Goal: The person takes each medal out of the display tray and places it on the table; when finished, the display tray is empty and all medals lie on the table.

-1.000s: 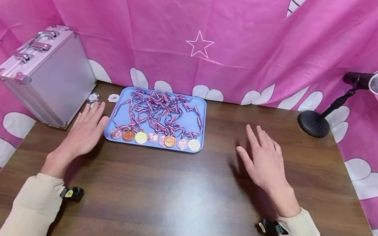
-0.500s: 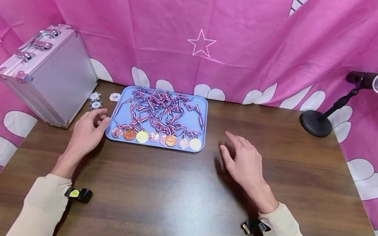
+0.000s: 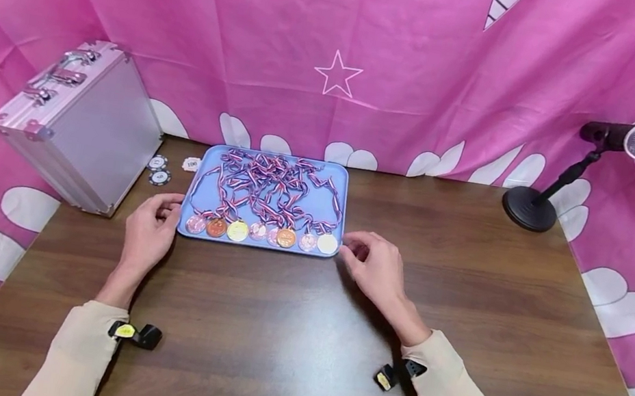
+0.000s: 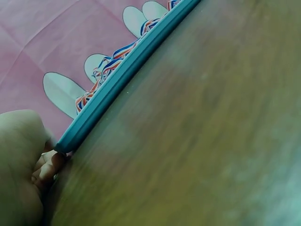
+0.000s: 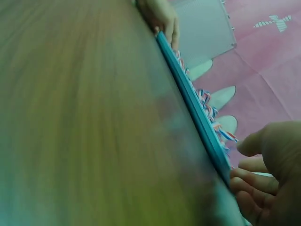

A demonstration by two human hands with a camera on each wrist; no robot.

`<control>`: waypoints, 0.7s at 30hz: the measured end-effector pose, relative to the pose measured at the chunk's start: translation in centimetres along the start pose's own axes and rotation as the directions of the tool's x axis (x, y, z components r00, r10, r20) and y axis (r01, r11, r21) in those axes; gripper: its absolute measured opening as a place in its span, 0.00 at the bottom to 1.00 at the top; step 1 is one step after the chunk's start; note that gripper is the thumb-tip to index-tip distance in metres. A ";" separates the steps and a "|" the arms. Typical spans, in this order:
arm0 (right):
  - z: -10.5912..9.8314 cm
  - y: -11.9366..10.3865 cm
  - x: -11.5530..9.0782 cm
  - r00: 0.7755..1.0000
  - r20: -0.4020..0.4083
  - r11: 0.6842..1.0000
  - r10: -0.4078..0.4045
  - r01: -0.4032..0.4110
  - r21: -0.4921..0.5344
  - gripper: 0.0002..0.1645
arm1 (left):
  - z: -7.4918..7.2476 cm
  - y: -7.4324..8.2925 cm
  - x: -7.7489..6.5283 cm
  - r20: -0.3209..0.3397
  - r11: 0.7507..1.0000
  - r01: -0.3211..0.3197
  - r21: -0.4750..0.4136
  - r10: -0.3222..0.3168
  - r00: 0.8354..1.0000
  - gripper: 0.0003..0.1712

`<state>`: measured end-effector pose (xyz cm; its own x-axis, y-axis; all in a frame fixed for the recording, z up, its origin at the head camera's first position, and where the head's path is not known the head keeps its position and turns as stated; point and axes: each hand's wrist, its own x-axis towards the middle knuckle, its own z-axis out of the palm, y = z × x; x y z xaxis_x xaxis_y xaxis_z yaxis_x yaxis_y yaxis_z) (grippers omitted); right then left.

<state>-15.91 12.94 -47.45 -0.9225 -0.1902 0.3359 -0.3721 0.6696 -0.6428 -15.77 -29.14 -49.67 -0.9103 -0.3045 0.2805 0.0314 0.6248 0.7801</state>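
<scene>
A blue tray [image 3: 204,183] lies at the back of the table, bearing several medals [image 3: 237,231] in a row along its front edge. Their striped ribbons [image 3: 270,180] are heaped behind them. At the tray's front left corner my left hand [image 3: 152,227] has its thumb and curled fingers about the rim; the fingers show low beside the corner in the left wrist view. My right hand [image 3: 375,266] touches the right rim with loosely bent fingers. In the right wrist view, a gap shows between its thumb [image 5: 251,143] and fingers [image 5: 251,181].
A silver case [image 3: 91,128] stands at the left, with several poker chips [image 3: 159,177] between it and the tray. A microphone [image 3: 632,137] on a black stand [image 3: 531,207] occupies the back right. A pink curtain [image 3: 281,33] hangs behind the wooden table [image 3: 267,356].
My right hand has moved left to the tray's right rim, its fingers bending. My left hand has drawn back from the poker chips to the tray's left corner. The tray has stayed put.
</scene>
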 end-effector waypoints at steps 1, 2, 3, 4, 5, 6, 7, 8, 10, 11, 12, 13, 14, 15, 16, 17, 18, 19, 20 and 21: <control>0.4 -0.1 0.1 1.000 -0.007 1.000 0.004 -0.004 0.009 0.13 | 0.0 0.0 0.0 0.000 1.000 -0.001 0.006 0.001 1.000 0.17; 0.8 -0.2 0.2 1.000 -0.012 1.000 0.009 -0.009 0.016 0.13 | 0.0 0.0 -0.1 -0.002 1.000 0.001 0.014 -0.001 1.000 0.17; 1.2 -0.4 0.3 1.000 -0.020 1.000 0.016 -0.016 0.020 0.13 | 0.0 0.1 -0.1 -0.001 1.000 0.002 0.022 -0.002 1.000 0.17; 1.5 -0.4 0.4 0.999 -0.030 0.999 0.028 -0.027 0.020 0.13 | -0.1 0.2 -0.2 0.006 0.999 0.001 0.032 -0.001 1.000 0.17; 1.8 -0.5 0.4 0.998 -0.035 0.999 0.042 -0.042 0.017 0.14 | 0.0 0.3 -0.2 0.007 0.999 0.000 0.037 0.000 1.000 0.17; 2.0 -0.6 0.5 0.998 -0.037 0.998 0.058 -0.058 0.012 0.15 | 0.0 0.4 -0.2 0.009 0.999 0.006 0.045 -0.007 1.000 0.17; 2.2 -0.7 0.6 0.996 -0.038 0.997 0.075 -0.075 0.004 0.16 | 0.0 0.5 -0.2 0.011 0.999 0.010 0.045 -0.011 1.000 0.17; 2.3 -0.8 0.7 0.995 -0.033 0.996 0.094 -0.094 -0.002 0.17 | 0.1 0.5 -0.2 0.012 0.999 0.014 0.049 -0.014 1.000 0.17; 2.7 -0.5 1.0 0.992 -0.021 0.992 0.124 -0.125 -0.033 0.21 | 0.1 0.6 -0.2 0.014 0.998 0.017 0.054 -0.018 1.000 0.17; 2.9 -0.3 1.2 0.990 -0.010 0.989 0.141 -0.142 -0.044 0.23 | 0.2 0.6 -0.2 0.014 0.998 0.017 0.054 -0.018 1.000 0.17; 3.3 0.1 1.5 0.988 -0.001 0.986 0.155 -0.155 -0.061 0.24 | 0.2 0.7 -0.2 0.012 0.998 0.017 0.055 -0.018 1.000 0.17; 3.6 0.5 1.7 0.985 0.007 0.982 0.171 -0.169 -0.080 0.25 | 0.2 0.6 -0.2 0.010 0.998 0.016 0.054 -0.017 1.000 0.17; 3.9 0.8 1.9 0.983 0.011 0.979 0.184 -0.182 -0.095 0.25 | 0.2 0.6 -0.2 0.009 0.998 0.015 0.053 -0.015 1.000 0.17; 4.3 1.2 2.1 0.980 0.013 0.974 0.199 -0.197 -0.108 0.25 | 0.1 0.6 -0.2 0.007 0.998 0.014 0.055 -0.014 1.000 0.17; 4.7 1.6 2.3 0.978 0.009 0.971 0.211 -0.208 -0.116 0.24 | 0.1 0.6 -0.2 0.006 0.999 0.011 0.053 -0.012 1.000 0.17; 4.8 1.6 2.4 0.976 0.008 0.970 0.218 -0.216 -0.113 0.23 | 0.1 0.5 -0.2 0.006 0.999 0.011 0.052 -0.011 1.000 0.17; 5.0 1.8 2.4 0.977 0.003 0.971 0.214 -0.212 -0.113 0.23 | 0.1 0.5 -0.2 0.005 0.999 0.010 0.052 -0.011 1.000 0.17; 4.8 1.4 2.4 0.978 -0.002 0.973 0.207 -0.206 -0.102 0.22 | 0.1 0.4 -0.2 0.005 0.999 0.014 0.052 -0.014 1.000 0.17; 4.8 1.3 2.4 0.980 -0.008 0.977 0.197 -0.197 -0.084 0.22 | 0.0 0.4 -0.3 0.005 0.999 0.014 0.051 -0.014 1.000 0.17; 4.9 1.2 2.4 0.983 -0.014 0.981 0.184 -0.184 -0.067 0.21 | 0.0 0.4 -0.3 0.005 0.999 0.015 0.051 -0.015 1.000 0.17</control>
<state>-19.08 9.84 -50.78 -0.9737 -0.0540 0.2213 -0.1879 0.7400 -0.6459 -15.50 -28.84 -49.46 -0.9125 -0.3107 0.2659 -0.0033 0.6558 0.7549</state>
